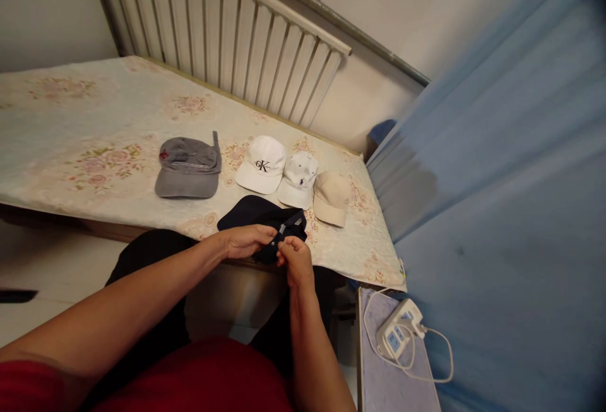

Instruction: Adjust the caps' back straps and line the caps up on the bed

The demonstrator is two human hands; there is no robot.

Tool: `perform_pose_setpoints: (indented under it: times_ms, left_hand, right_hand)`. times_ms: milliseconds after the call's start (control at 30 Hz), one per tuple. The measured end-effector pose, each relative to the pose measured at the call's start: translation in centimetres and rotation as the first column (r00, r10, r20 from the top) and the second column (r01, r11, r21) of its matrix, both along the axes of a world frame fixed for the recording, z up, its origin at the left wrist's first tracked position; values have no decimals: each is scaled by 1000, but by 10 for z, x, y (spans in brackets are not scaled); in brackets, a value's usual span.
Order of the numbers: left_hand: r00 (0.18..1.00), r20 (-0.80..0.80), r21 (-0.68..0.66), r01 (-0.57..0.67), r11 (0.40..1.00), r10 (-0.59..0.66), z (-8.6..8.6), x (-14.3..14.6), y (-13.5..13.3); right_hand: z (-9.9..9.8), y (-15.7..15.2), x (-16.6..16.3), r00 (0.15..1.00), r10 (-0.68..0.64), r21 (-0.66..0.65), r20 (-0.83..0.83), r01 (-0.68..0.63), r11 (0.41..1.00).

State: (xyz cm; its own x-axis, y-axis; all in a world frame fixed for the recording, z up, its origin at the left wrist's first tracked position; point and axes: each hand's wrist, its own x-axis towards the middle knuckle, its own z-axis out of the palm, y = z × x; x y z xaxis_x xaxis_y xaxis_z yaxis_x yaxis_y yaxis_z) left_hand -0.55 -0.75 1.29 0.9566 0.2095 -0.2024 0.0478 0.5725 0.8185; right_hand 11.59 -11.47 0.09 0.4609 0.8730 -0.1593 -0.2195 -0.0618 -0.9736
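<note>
A dark navy cap (pixel 258 213) lies at the near edge of a bed covered with a floral sheet (pixel 85 134). Both my hands grip its back strap area. My left hand (pixel 246 240) is closed on the cap's rear edge. My right hand (pixel 294 259) pinches the strap right beside it. Behind the navy cap, four more caps lie in a row: a grey cap (pixel 188 167), a white cap with black letters (pixel 261 163), a second white cap (pixel 298 178) and a beige cap (pixel 331 197).
A white radiator (pixel 237 33) stands against the wall behind the bed. A blue curtain (pixel 511 178) hangs at the right. A white power strip with its cable (pixel 398 333) rests on a small grey surface (pixel 388 380) at the lower right.
</note>
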Motion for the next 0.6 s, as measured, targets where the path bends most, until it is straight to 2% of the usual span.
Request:
perform_pose_setpoints:
  times_ms: [267, 600]
  left_hand:
    - [994, 85, -149, -52, 987, 65, -17, -6, 4]
    - [980, 84, -118, -170, 978, 180, -21, -4, 0]
  right_hand:
    - [-1, 2, -1, 1000, 6, 42, -15, -5, 999]
    - [1, 3, 1, 999, -26, 56, -41, 28, 998]
